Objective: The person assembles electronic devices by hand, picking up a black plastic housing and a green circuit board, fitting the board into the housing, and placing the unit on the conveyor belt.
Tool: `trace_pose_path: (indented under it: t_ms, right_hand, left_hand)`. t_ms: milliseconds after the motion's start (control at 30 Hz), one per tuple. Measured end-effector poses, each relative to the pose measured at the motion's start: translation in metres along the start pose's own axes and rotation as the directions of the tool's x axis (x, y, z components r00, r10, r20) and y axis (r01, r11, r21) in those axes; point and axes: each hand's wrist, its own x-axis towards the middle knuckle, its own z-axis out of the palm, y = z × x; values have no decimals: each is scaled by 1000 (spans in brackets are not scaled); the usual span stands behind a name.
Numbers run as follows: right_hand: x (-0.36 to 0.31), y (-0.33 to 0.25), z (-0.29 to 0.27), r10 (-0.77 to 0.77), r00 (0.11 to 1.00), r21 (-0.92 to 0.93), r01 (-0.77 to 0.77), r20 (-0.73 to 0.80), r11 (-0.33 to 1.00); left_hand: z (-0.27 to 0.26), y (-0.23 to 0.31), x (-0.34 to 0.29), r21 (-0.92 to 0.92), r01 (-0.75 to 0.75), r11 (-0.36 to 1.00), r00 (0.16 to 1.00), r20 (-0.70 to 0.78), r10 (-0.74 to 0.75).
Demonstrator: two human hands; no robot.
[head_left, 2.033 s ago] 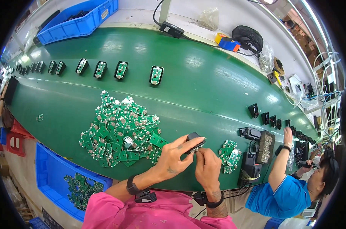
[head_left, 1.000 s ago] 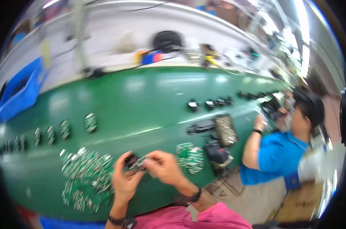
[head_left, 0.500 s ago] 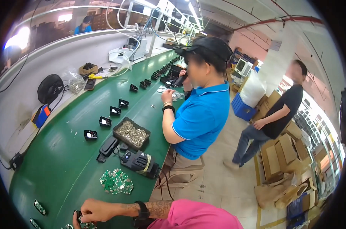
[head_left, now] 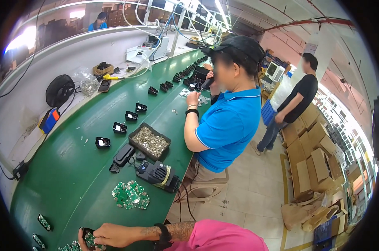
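Observation:
At the lower edge, the fingers of my left hand (head_left: 81, 240) wrap round a small black plastic casing (head_left: 87, 230); the rest of that hand is out of the picture. My right hand (head_left: 115, 235) reaches across from the right and pinches a green circuit board (head_left: 90, 239) at the casing's opening. More green boards (head_left: 71, 247) lie close by my left hand. Further left, black casings holding green boards (head_left: 43, 222) stand in a row. A heap of green and silver circuit boards (head_left: 131, 195) lies beyond my right hand.
On the green bench (head_left: 81, 180) stand a black device with a fan grille (head_left: 160, 173), a tray of small metal parts (head_left: 150, 141) and several open black casings (head_left: 102, 142). A co-worker in blue (head_left: 229, 121) sits at the bench's right side. Another person (head_left: 296, 98) stands beside cardboard boxes (head_left: 308, 171).
The view has shifted slightly, so bench things sit a little further right. More of the casing and board in my hands shows. The standing person has moved toward the back and turned.

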Motion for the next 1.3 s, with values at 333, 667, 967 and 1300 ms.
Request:
trace_pose_path:
  t_ms: [333,667,967,1300]
  right_hand:
    - [40,-7,-14,-68,969,-277,135,240,951]
    - [54,-7,2,-41,985,-297,89,166,951]
    - [52,13,6,-154,986,-443,165,59,882]
    - [49,14,7,-212,976,-526,208,52,825]
  left_hand:
    - [-4,27,9,157,18,987,997,-80,-6]
    - [-9,32,5,-38,173,984,960,-219,-177]
    - [-7,24,10,-77,157,985,973,-159,-168]
    - [-8,31,11,-334,302,893,942,-43,-334]
